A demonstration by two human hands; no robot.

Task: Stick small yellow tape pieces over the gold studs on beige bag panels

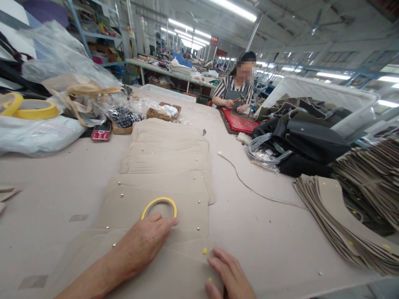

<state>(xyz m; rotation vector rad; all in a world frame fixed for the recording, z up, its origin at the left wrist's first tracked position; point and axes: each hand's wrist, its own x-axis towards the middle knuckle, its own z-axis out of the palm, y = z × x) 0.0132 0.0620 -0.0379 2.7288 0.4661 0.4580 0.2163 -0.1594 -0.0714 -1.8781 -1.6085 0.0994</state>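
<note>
My left hand (pixel 149 238) is closed on a roll of yellow tape (pixel 153 202), which it holds over a row of overlapping beige panels (pixel 156 182). Small metal studs show along both sides of these panels. At the near end of the row, my right hand (pixel 230 272) rests on the right edge of the closest panel, fingers stretched and thumb apart. A small yellow tape piece (pixel 204 251) sticks to that panel just left of the right fingertips. Another yellow bit shows near the thumb, partly hidden.
Stacked brown strips (pixel 330 216) lie at the right, behind them black bags (pixel 305 141) and a white bin (pixel 336 91). A cord (pixel 243 182) crosses the table. More yellow tape rolls (pixel 35 109) sit far left. Across the table, a person (pixel 237 87) works at a red board (pixel 239 121).
</note>
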